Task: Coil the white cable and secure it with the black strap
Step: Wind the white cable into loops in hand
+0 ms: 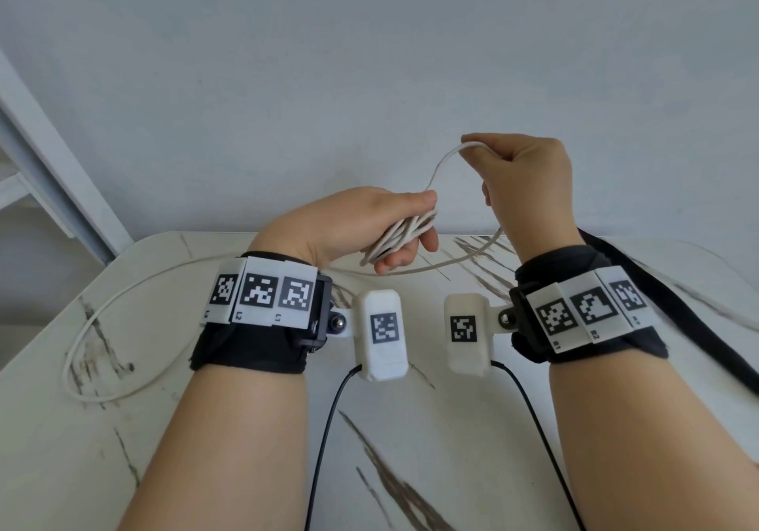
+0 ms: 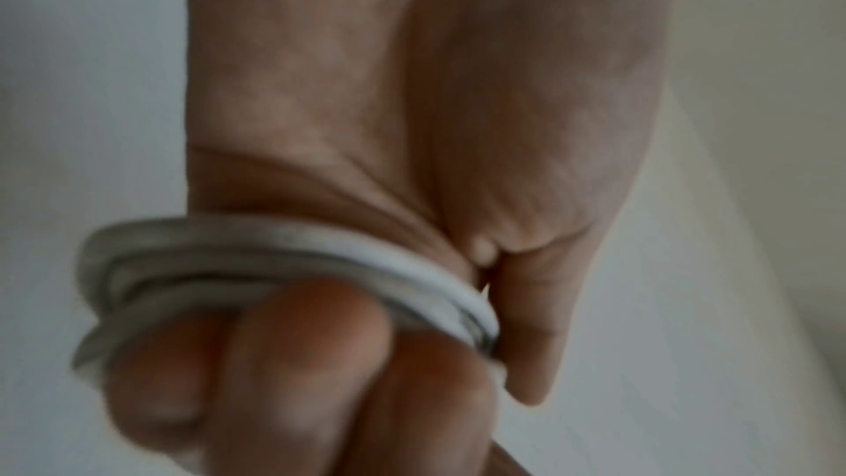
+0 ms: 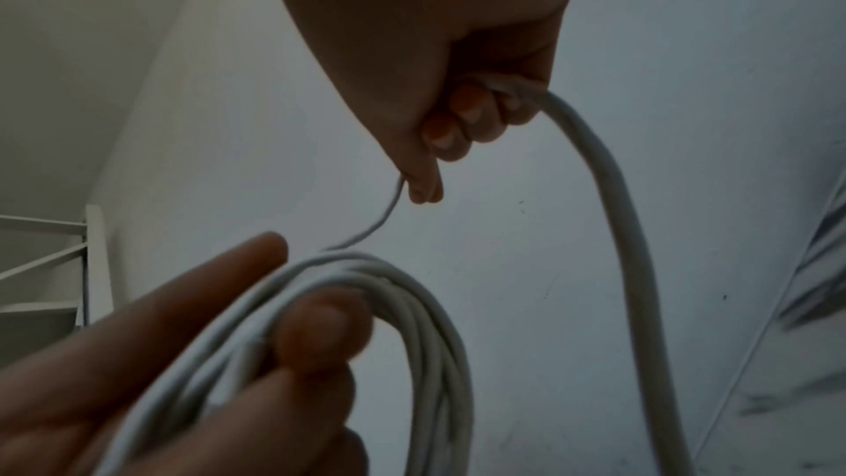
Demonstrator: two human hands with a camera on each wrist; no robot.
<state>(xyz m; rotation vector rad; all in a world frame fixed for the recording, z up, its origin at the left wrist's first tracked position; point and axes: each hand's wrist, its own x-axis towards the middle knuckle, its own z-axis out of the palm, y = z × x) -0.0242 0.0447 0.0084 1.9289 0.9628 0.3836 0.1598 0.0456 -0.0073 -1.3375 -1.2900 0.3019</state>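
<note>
We hold the white cable [image 1: 404, 231] above the marble table [image 1: 410, 428]: our left hand [image 1: 361, 231] grips a bundle of several loops, fingers curled round them (the left wrist view shows the strands crossing the palm). Our right hand [image 1: 521, 173], raised just beside it, pinches the next stretch of cable in curled fingers, and the slack runs down across the table to a long loop at its left. The black strap [image 1: 673, 309] lies on the table under our right wrist.
</note>
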